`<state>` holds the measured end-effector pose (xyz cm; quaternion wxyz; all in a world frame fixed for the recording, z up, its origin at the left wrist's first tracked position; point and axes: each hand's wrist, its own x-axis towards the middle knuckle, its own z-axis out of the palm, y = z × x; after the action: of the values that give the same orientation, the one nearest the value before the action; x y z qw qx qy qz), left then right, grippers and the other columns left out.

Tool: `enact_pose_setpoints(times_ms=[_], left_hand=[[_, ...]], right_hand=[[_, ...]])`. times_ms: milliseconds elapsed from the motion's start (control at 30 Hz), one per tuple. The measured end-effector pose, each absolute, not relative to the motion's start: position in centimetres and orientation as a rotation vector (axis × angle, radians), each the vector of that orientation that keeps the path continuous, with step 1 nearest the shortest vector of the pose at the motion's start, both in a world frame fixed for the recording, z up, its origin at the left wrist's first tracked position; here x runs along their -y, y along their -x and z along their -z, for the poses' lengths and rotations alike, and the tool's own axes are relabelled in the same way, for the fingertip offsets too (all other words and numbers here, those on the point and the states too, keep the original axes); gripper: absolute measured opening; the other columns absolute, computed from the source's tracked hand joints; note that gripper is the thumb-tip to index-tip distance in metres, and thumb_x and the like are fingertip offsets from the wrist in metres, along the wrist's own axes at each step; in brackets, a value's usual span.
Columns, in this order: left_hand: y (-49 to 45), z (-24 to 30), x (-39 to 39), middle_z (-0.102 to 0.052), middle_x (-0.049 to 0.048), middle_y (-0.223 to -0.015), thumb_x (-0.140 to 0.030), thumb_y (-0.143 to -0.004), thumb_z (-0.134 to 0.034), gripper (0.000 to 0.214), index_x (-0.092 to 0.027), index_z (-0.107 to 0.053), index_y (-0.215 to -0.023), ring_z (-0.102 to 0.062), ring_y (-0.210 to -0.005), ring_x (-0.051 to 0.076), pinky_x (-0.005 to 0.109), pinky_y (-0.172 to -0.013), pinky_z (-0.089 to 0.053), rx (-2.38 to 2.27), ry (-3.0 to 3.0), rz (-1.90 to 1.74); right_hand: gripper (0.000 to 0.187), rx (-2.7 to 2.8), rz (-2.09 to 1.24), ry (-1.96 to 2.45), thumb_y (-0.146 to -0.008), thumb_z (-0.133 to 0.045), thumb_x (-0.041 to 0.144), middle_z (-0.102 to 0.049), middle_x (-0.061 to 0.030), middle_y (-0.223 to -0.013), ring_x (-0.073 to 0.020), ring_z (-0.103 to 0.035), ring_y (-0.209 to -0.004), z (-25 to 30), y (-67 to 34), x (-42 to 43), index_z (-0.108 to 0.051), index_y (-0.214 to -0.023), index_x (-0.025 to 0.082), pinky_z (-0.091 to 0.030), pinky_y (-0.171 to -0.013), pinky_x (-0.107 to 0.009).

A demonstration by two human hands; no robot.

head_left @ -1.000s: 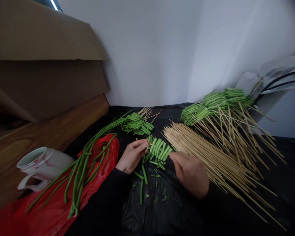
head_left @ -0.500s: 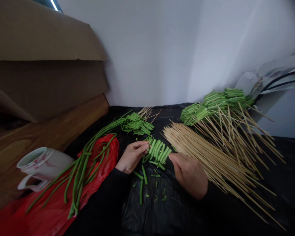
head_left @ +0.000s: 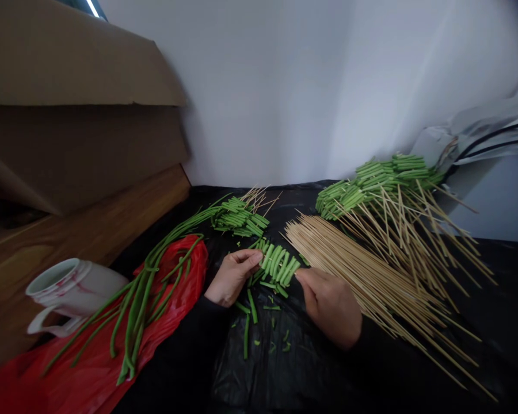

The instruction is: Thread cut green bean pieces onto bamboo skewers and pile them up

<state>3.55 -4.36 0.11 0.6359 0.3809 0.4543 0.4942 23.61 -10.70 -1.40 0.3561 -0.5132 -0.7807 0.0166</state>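
A row of cut green bean pieces (head_left: 279,263) sits side by side in front of me, seemingly threaded crosswise on a bamboo skewer that is mostly hidden. At the row's left end, my left hand (head_left: 233,277) is closed in a pinch, thumb and forefinger on the end bean piece. My right hand (head_left: 331,306) is closed at the other end, gripping what looks like the skewer, whose length is hidden by the hand. Loose bean pieces (head_left: 252,306) and small scraps lie beneath and nearer to me on black plastic sheeting (head_left: 259,379).
Bare bamboo skewers (head_left: 362,270) lie fanned at right, below a heap of threaded beans (head_left: 377,178). A smaller threaded pile (head_left: 239,217) lies behind my left hand. Long beans (head_left: 140,310) rest on a red plastic bag (head_left: 185,305), beside a white mug (head_left: 80,287) and cardboard box (head_left: 82,149).
Almost nothing differs. The whole view has shifted slightly, and both hands keep their hold at the two ends of the bean row.
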Motion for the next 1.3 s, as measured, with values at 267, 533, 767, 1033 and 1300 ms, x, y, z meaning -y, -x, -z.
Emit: enact_pose_setpoints(times_ms=[267, 533, 767, 1033, 1300], left_hand=[[-3.8, -0.1, 4.5, -0.064, 0.0005, -0.072, -0.027, -0.054, -0.087, 0.026, -0.012, -0.074, -0.071, -0.055, -0.065, 0.007, 0.020, -0.065, -0.045, -1.029, -0.867, -1.084], [-3.5, -0.6, 4.6, -0.061, -0.0010, -0.071, -0.028, -0.058, -0.085, 0.026, -0.014, -0.073, -0.076, -0.056, -0.065, 0.006, 0.019, -0.066, -0.049, -0.971, -0.848, -1.063], [-4.1, -0.7, 4.9, -0.065, -0.0009, -0.072, -0.024, -0.051, -0.089, 0.034, -0.013, -0.070, -0.077, -0.060, -0.063, 0.007, 0.021, -0.066, -0.050, -1.015, -0.866, -1.021], [-3.2, -1.1, 4.4, -0.065, -0.0003, -0.077, -0.024, -0.061, -0.083, 0.023, -0.015, -0.071, -0.078, -0.059, -0.069, 0.007, 0.019, -0.067, -0.047, -0.992, -0.913, -1.112], [-2.5, -0.8, 4.4, -0.058, -0.0037, -0.067, -0.028, -0.068, -0.078, 0.018, -0.016, -0.066, -0.074, -0.050, -0.059, 0.006, 0.018, -0.058, -0.039, -1.026, -1.135, -1.054]], right_hand=[[0.026, 2.017, -0.024, 1.342, -0.089, -0.037, 0.011, -0.064, -0.0031, -0.076, -0.0138, -0.056, -0.068, 1.7, -23.6, 10.7, -0.062, -0.084, 0.018, -0.034, -0.063, -0.027], [0.027, 1.994, 0.015, 1.334, -0.090, -0.037, 0.012, -0.062, -0.0028, -0.074, -0.0137, -0.056, -0.069, 1.3, -23.8, 10.4, -0.063, -0.088, 0.018, -0.033, -0.064, -0.026], [0.027, 2.000, 0.046, 1.339, -0.092, -0.038, 0.014, -0.062, -0.0014, -0.074, -0.0127, -0.056, -0.066, 1.2, -23.6, 10.4, -0.064, -0.090, 0.018, -0.032, -0.063, -0.027], [0.025, 2.003, 0.189, 1.411, -0.093, -0.040, 0.017, -0.064, -0.0035, -0.081, -0.0150, -0.055, -0.074, 1.1, -24.4, 10.1, -0.064, -0.100, 0.018, -0.032, -0.068, -0.029], [0.020, 1.928, 0.415, 1.417, -0.086, -0.049, 0.012, -0.064, -0.0034, -0.081, -0.0204, -0.050, -0.089, -0.1, -25.8, 9.2, -0.066, -0.092, 0.020, -0.027, -0.087, -0.040]])
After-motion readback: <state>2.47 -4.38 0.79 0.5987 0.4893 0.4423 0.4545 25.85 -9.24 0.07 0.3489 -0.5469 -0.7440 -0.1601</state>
